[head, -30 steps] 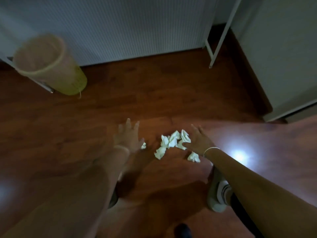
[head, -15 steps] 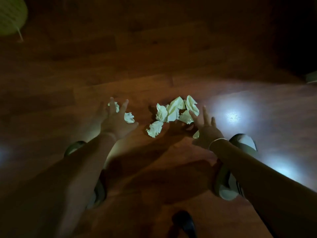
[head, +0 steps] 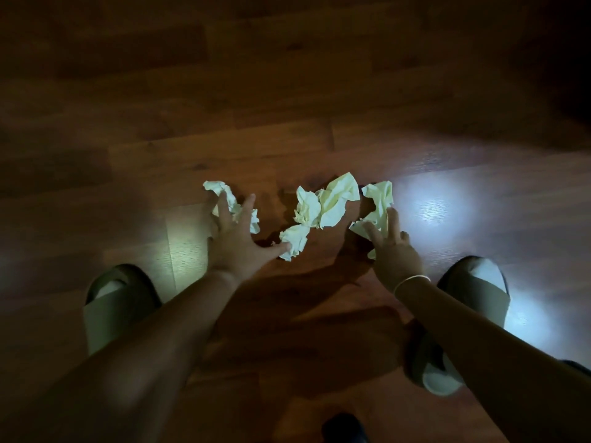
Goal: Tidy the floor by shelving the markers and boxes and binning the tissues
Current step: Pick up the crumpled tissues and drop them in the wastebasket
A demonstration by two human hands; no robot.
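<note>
The person is at the tissue-gathering step, left hand (head: 235, 241) and right hand (head: 395, 255) both spread with grip released over crumpled tissues (head: 323, 206) lying on the floor (head: 287, 75) between them, so next they must likely clench and carry to a bin.

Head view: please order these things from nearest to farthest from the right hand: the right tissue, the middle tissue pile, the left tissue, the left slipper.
From the right hand:
1. Right tissue, under its fingers, touching.
2. Middle tissue pile, just left of it on the floor.
3. Left tissue, under the left hand.
4. Left slipper, at far lower left.
</note>
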